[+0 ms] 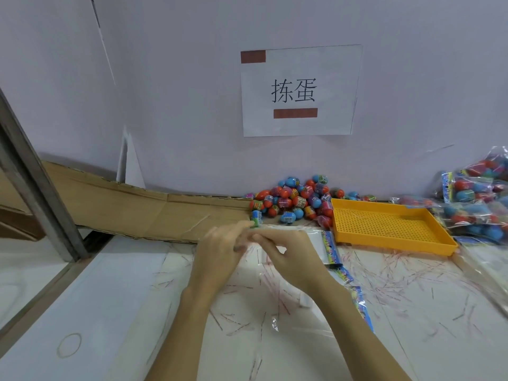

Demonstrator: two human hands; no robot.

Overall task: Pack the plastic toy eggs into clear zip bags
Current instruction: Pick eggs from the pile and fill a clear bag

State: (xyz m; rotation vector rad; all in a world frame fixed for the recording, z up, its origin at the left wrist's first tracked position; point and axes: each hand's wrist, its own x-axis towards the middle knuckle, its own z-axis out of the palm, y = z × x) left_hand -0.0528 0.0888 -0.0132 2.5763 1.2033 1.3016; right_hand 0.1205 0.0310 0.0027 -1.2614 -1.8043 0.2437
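A yellow tray (384,224) sits at two o'clock, filled bags (475,196) beyond. Loose eggs (297,198) heap at twelve. Left hand (220,251) and right hand (288,250) pinch a clear bag (264,255), centre.

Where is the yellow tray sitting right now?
In the head view the yellow tray sits on the table's right side near the wall, directly right of the loose egg pile and left of the filled bags.
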